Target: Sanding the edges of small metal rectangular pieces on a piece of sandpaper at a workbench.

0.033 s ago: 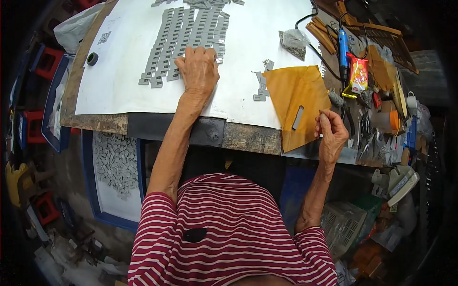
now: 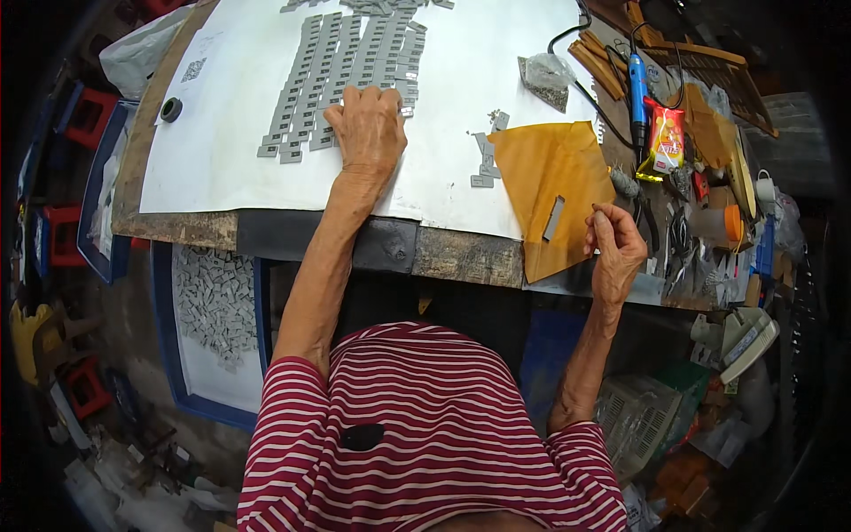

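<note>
our left hand (image 2: 368,133) curls over the grey pieces (image 2: 341,66), best with a light touch so no row skews; our right hand (image 2: 616,254), well apart, half curls beside the brown sheet (image 2: 550,173); we cannot tell what either grips

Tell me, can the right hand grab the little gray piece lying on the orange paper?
Probably yes: the right hand is close beside the gray piece, which lies uncovered on the orange paper, and nothing seems to stand between them. I can't tell whether that hand holds something tiny.
</note>
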Action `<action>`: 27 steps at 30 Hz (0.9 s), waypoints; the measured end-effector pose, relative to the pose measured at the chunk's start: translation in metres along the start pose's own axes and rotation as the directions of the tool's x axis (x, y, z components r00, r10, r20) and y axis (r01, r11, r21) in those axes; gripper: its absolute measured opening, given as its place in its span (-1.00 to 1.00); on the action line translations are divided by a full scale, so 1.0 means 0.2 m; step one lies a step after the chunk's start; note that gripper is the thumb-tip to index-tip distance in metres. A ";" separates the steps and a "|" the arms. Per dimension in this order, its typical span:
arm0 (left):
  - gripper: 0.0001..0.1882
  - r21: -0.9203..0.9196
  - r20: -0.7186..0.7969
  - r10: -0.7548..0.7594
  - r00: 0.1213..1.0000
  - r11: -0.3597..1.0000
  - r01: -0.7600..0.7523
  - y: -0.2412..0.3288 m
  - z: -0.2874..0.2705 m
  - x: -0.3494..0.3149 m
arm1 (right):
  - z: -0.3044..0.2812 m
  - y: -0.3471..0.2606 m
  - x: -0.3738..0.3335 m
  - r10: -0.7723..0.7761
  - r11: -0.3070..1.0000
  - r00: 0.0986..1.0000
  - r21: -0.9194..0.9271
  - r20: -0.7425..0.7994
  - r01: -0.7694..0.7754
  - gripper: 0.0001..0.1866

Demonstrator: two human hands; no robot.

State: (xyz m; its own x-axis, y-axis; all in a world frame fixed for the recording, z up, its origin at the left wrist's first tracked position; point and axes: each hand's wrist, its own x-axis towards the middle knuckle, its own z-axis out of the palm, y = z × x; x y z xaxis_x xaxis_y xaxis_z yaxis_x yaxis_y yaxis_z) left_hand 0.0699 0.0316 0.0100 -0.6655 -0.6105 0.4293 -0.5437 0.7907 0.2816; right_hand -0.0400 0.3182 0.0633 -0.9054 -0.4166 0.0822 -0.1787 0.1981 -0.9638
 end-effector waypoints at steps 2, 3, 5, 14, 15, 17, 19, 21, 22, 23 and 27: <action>-0.83 0.019 0.013 -0.004 1.000 1.000 0.004 -0.01 0.01 0.00 | 0.00 0.00 0.00 0.003 1.000 1.000 -0.002 0.006 -0.003 -0.82; -0.83 0.019 -0.002 -0.002 1.000 1.000 0.002 -0.01 0.01 0.00 | 0.00 0.00 0.00 0.005 1.000 1.000 -0.003 0.012 -0.005 -0.82; -0.84 0.012 -0.015 0.006 1.000 1.000 -0.006 -0.02 0.02 0.00 | 0.00 0.01 0.00 0.003 1.000 1.000 0.003 0.011 -0.003 -0.82; -0.83 -0.326 -0.046 0.103 0.994 0.939 -0.112 0.05 0.02 0.02 | -0.03 0.06 0.00 0.002 0.999 0.999 0.045 -0.037 -0.001 -0.86; -0.85 -0.351 0.009 0.128 0.992 0.929 -0.117 0.07 0.02 0.03 | -0.04 0.08 0.00 -0.013 1.000 0.999 0.026 -0.043 0.014 -0.86; -0.85 -0.364 -0.031 0.235 0.972 0.903 -0.230 0.13 0.00 0.06 | -0.05 0.10 0.00 -0.029 1.000 0.998 0.004 -0.050 0.029 -0.87; -0.87 -0.413 0.010 0.291 0.957 0.873 -0.261 0.18 0.03 0.09 | -0.05 0.11 -0.01 -0.031 0.999 0.998 -0.035 -0.058 0.029 -0.88; -0.86 -0.503 0.071 0.311 0.948 0.832 -0.235 0.24 0.06 0.14 | -0.05 0.12 -0.02 -0.021 0.998 0.998 -0.055 -0.061 0.017 -0.88; -0.85 -0.493 0.069 0.336 0.939 0.830 -0.261 0.27 0.08 0.16 | -0.05 0.12 -0.03 -0.010 0.997 0.998 -0.075 -0.066 0.005 -0.87; -0.84 -0.483 0.067 0.361 0.930 0.828 -0.286 0.29 0.10 0.18 | -0.04 0.12 -0.03 -0.010 0.997 0.998 -0.077 -0.070 0.005 -0.87; -0.79 -0.367 0.200 0.424 0.883 0.868 -0.334 0.37 0.12 0.21 | -0.05 0.15 -0.04 -0.034 0.994 0.997 -0.110 -0.071 0.026 -0.91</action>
State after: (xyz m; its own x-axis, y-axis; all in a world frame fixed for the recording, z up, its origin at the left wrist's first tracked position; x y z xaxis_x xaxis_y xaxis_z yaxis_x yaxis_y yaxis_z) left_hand -0.0103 0.0634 0.0290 -0.9206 -0.2129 0.3273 -0.0621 0.9074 0.4158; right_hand -0.0419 0.3362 0.0372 -0.9237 -0.3592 0.1329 -0.2438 0.2838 -0.9274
